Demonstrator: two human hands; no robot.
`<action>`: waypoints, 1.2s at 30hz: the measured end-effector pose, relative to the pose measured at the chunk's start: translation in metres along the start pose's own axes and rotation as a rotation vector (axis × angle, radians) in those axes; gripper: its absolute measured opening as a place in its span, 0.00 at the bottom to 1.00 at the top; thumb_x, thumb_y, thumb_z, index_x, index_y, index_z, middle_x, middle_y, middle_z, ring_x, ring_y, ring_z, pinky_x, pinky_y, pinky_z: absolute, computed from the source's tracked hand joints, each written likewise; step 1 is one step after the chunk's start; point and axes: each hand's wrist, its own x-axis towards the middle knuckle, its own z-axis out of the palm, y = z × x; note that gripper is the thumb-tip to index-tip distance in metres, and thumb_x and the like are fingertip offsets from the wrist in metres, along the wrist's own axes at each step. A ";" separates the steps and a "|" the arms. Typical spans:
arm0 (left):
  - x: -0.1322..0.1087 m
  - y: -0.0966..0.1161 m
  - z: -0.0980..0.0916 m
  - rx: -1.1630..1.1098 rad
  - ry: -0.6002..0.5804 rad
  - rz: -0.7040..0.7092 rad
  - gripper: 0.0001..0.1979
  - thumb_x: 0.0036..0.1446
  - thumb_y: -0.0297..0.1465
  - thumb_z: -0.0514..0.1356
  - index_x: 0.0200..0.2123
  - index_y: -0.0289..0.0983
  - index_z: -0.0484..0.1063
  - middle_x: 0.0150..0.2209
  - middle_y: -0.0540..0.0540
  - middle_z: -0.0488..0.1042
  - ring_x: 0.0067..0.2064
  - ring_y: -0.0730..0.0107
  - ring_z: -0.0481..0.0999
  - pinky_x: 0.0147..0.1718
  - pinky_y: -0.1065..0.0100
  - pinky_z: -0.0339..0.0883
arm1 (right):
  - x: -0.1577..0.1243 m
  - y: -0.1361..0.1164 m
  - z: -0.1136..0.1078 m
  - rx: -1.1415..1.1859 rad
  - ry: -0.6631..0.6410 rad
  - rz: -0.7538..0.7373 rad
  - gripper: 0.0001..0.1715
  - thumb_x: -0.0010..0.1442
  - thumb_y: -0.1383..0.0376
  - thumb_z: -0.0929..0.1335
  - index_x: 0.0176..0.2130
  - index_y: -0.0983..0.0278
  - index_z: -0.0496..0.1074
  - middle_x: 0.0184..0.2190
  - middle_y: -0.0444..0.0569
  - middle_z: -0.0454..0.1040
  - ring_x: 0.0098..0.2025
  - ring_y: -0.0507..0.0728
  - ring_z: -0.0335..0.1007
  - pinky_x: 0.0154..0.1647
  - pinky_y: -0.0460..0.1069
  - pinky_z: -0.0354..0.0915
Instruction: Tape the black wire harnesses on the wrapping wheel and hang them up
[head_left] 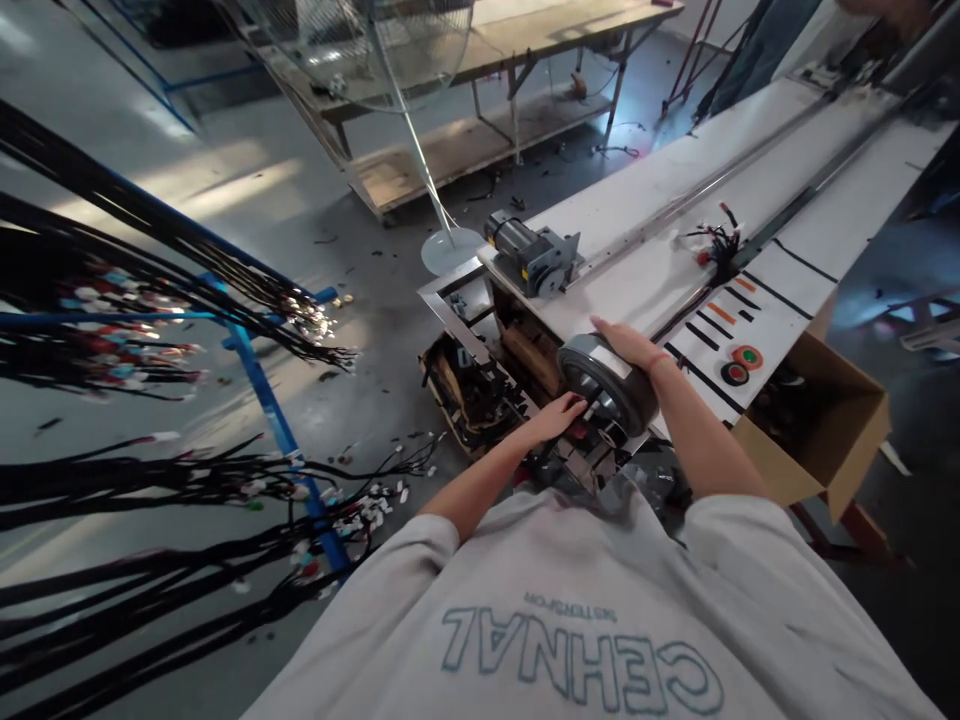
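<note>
A large dark round roll, hollow in the middle and with a pale label on its rim, stands on edge by the bench's near end. Over its top and far side lies my right hand, closed around the rim, with some fingers hidden. My left hand is at the roll's left side, fingertips pressed together by the opening; what they pinch is too small to name. Metal parts show just below the roll. A dark motor with a wheel sits on the bench corner beyond my hands.
On the long white bench lie a wire bundle, tape strips and small tape rolls. A cardboard box stands right, a cluttered bin left. Cable bundles hang from a blue rack. A person stands far right.
</note>
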 end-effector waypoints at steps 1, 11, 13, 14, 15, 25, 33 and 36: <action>0.000 0.006 0.003 0.147 0.038 0.001 0.23 0.63 0.47 0.56 0.50 0.35 0.66 0.22 0.50 0.74 0.27 0.65 0.77 0.32 0.67 0.69 | -0.014 0.008 -0.003 0.031 0.003 0.007 0.33 0.65 0.42 0.60 0.38 0.65 0.78 0.33 0.50 0.78 0.43 0.61 0.74 0.51 0.54 0.66; -0.017 0.054 -0.033 1.106 0.362 0.072 0.21 0.63 0.46 0.56 0.50 0.36 0.71 0.42 0.36 0.79 0.46 0.52 0.79 0.43 0.63 0.67 | -0.111 0.109 -0.006 -0.356 0.384 0.783 0.30 0.49 0.59 0.72 0.48 0.74 0.72 0.45 0.71 0.74 0.49 0.72 0.72 0.50 0.60 0.67; -0.017 0.058 -0.049 1.093 0.359 0.091 0.21 0.63 0.46 0.57 0.49 0.37 0.72 0.40 0.39 0.80 0.45 0.54 0.79 0.42 0.66 0.67 | -0.134 0.110 -0.010 -0.106 0.349 0.677 0.22 0.49 0.57 0.71 0.41 0.69 0.73 0.35 0.61 0.76 0.43 0.68 0.74 0.46 0.59 0.68; -0.016 0.059 -0.054 1.079 0.343 0.099 0.19 0.64 0.45 0.57 0.49 0.37 0.73 0.39 0.41 0.80 0.45 0.56 0.79 0.41 0.67 0.67 | -0.151 0.106 -0.011 0.039 0.327 0.574 0.21 0.50 0.54 0.71 0.38 0.66 0.72 0.33 0.57 0.76 0.41 0.66 0.73 0.45 0.59 0.69; -0.016 0.059 -0.058 1.062 0.330 0.107 0.18 0.64 0.45 0.57 0.48 0.38 0.73 0.38 0.42 0.80 0.44 0.58 0.79 0.41 0.68 0.67 | -0.170 0.098 -0.011 0.185 0.287 0.451 0.21 0.50 0.51 0.72 0.36 0.64 0.71 0.33 0.54 0.75 0.40 0.65 0.73 0.45 0.59 0.69; -0.021 0.074 -0.047 1.152 0.371 0.029 0.28 0.61 0.45 0.59 0.57 0.33 0.62 0.38 0.40 0.78 0.41 0.55 0.80 0.37 0.66 0.68 | -0.160 0.000 0.115 1.083 -0.566 0.410 0.43 0.51 0.26 0.56 0.26 0.61 0.63 0.21 0.49 0.70 0.23 0.54 0.68 0.21 0.46 0.63; -0.013 0.050 -0.076 1.047 0.254 -0.038 0.17 0.59 0.40 0.61 0.32 0.30 0.76 0.33 0.36 0.78 0.37 0.57 0.78 0.35 0.66 0.67 | -0.221 0.041 0.061 0.912 -0.401 0.359 0.44 0.49 0.24 0.53 0.22 0.60 0.59 0.19 0.51 0.72 0.15 0.55 0.66 0.14 0.47 0.57; -0.017 0.028 -0.065 0.442 -0.172 -0.084 0.32 0.62 0.53 0.50 0.22 0.33 0.74 0.16 0.45 0.68 0.19 0.72 0.66 0.21 0.70 0.60 | -0.209 0.076 0.029 0.535 0.022 0.581 0.38 0.53 0.30 0.56 0.21 0.59 0.60 0.16 0.49 0.68 0.17 0.56 0.65 0.18 0.50 0.61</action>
